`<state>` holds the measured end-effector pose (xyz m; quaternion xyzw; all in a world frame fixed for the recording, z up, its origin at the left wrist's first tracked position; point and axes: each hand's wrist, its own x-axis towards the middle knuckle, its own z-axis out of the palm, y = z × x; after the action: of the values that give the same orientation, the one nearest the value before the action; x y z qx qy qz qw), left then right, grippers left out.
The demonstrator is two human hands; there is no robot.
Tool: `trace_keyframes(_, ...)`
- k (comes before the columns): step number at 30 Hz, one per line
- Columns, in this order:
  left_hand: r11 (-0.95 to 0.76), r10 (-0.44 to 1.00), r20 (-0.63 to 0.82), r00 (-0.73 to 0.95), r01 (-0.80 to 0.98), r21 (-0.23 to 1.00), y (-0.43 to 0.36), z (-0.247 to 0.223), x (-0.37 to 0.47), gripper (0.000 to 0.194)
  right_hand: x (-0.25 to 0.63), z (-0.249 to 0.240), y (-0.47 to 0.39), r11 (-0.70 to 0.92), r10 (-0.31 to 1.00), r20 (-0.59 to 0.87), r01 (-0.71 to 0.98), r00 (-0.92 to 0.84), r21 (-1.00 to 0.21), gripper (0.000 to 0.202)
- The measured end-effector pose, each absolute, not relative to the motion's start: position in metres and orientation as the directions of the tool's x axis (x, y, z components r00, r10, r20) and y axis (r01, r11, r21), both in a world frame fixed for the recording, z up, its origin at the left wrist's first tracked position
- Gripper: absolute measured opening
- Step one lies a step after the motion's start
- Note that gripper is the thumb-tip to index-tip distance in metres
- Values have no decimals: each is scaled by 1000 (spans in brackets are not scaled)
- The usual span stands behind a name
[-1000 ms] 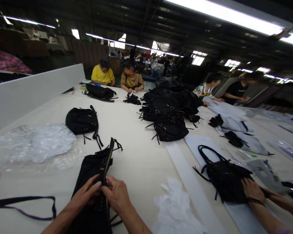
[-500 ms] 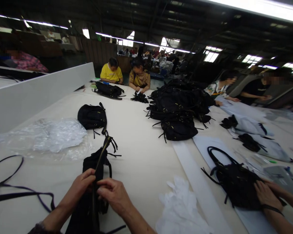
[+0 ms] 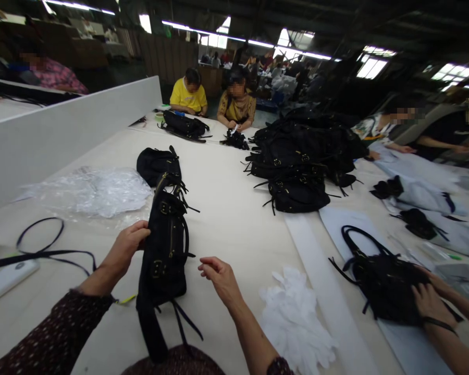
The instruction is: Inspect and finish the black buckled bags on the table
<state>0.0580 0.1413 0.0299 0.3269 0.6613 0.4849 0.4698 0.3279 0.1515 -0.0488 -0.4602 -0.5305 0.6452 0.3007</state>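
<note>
A black bag (image 3: 166,245) with buckles, a zip and loose straps stands on the pale table in front of me. My left hand (image 3: 128,247) grips its left side, the fingertips partly hidden at the fabric. To the right of the bag, my right hand (image 3: 219,276) hovers with fingers loosely bent and apart, touching nothing. Just behind the held bag sits another black bag (image 3: 156,165), partly overlapped by it. A crumpled clear plastic heap (image 3: 97,190) lies to the left.
Black bags (image 3: 300,151) are piled at the centre right. White tissue (image 3: 297,317) lies right of my right hand. Another person's hands (image 3: 433,307) rest on a black handbag (image 3: 391,284). A dark strap (image 3: 50,254) curls at left. People sit across the table.
My right hand has let go and moved right, away from the bag. The bag now shows its zip and buckles, and my left hand is at its side. The view has shifted.
</note>
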Motion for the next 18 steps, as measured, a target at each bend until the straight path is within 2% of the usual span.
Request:
trace_keyframes(13, 284, 828, -302, -473, -112, 952, 138, 30, 52, 21, 332, -56, 132, -347, 836, -356, 98, -418, -933, 30)
trace_keyframes(18, 306, 884, -257, -390, 69, 950, 133, 37, 50, 17, 336, -66, 134, -322, 838, -338, 112, -428, -940, 30)
